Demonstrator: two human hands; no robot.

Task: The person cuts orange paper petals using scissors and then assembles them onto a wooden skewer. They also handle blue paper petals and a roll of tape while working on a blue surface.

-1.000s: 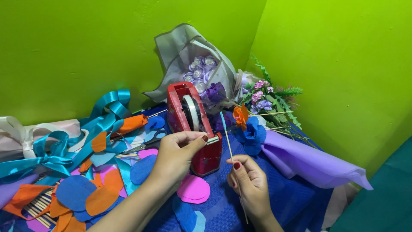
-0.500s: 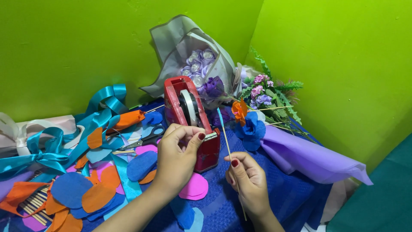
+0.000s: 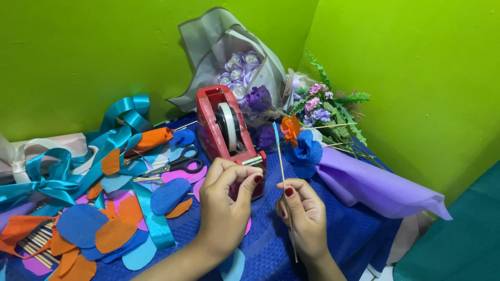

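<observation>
My left hand (image 3: 225, 200) has its fingers curled, thumb and forefinger pinched at the cutter end of the red tape dispenser (image 3: 225, 131); I cannot tell whether any tape is between the tips. My right hand (image 3: 303, 216) pinches a thin wooden stick (image 3: 284, 179) between thumb and fingers, holding it nearly upright, its top just beside the dispenser and its lower end running down past my wrist.

The dispenser stands near the middle of the blue table (image 3: 333, 229), with one roll of tape (image 3: 227, 122) in its cradle. Just left of it lie one pair of black-handled scissors (image 3: 179, 162). Further left, flat cut-outs (image 3: 99, 229) in blue, orange, pink and light blue are scattered towards the left edge, too overlapped to count, and teal ribbon (image 3: 67, 166) loops across them. At the front left corner a bundle of sticks (image 3: 39, 242) pokes out from under the cut-outs.

Right of the dispenser lie one blue paper flower (image 3: 304, 153) and one orange one (image 3: 290, 127), with a roll of purple wrapping paper (image 3: 375, 184) stretching to the right edge. At the back, one grey-wrapped bouquet (image 3: 229, 52) holds pale purple roses and leans on the green wall, beside a spray of greenery (image 3: 338, 106).
</observation>
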